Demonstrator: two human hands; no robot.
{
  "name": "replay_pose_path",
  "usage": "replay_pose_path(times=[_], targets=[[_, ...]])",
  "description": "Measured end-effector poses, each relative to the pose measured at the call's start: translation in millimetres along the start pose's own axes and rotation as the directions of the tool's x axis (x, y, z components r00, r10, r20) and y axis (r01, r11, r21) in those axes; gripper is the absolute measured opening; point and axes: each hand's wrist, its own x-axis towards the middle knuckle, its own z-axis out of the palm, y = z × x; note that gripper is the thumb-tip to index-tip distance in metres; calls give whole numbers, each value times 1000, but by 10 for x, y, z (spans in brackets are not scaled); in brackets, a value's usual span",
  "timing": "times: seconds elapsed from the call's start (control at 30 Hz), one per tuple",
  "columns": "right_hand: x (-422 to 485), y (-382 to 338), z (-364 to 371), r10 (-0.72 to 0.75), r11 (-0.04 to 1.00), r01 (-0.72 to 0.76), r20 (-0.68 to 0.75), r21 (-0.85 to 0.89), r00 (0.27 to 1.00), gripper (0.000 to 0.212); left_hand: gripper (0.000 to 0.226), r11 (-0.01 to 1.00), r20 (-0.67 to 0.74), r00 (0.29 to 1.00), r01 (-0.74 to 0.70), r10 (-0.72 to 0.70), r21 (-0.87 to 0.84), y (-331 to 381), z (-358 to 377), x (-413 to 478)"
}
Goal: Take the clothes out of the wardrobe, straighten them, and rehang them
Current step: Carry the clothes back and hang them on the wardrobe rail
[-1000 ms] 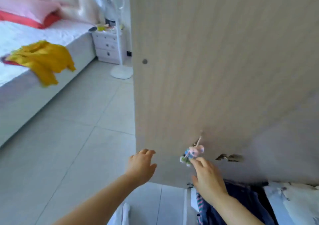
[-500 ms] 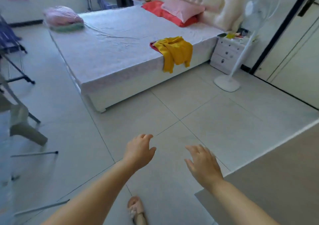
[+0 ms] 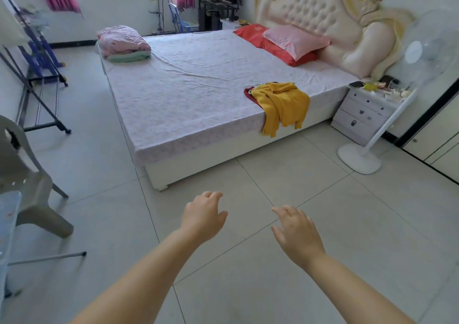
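Moved since earlier: the view has swung off the wardrobe door and onto the bedroom. Both hands have left the door's edge and now hang over the floor tiles.
Left hand (image 3: 202,220): released, fingers loosely curved, holding nothing.
Right hand (image 3: 296,234): released, fingers spread, holding nothing, beside the left but apart from it.
Yellow garment (image 3: 283,105): crumpled on the near right edge of the bed (image 3: 188,95), its lower part draped over the side. It is well apart from both hands.
Beneath it: a red garment (image 3: 247,92) peeks out at the left, and what looks like a thin white hanger hook (image 3: 258,84) shows by the top.
Handling: probably a soft, light knit that goes limp when lifted, with no risk of breaking. It is best taken at the shoulders or collar, one hand each side, or by the hook if it is still hung.
Long axis: from the hook end on the mattress, out over the bed's edge and down. The top end seems to point toward the bed's middle and the hanging parts toward the floor.
Step in hand: likely approaching the bed to pick it up.
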Motion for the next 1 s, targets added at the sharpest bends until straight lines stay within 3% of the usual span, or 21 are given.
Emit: replay_pose_path(times=[0.63, 1.0], targets=[[3662, 1314, -574, -89, 996, 90, -56, 27, 994, 45, 53, 999, -27, 999, 33, -33, 1, 585, -673, 3627], [5785, 2011, -553, -8, 1000, 8, -30, 10, 1000, 44, 53, 999, 42, 998, -42, 43, -26, 743, -803, 6045]])
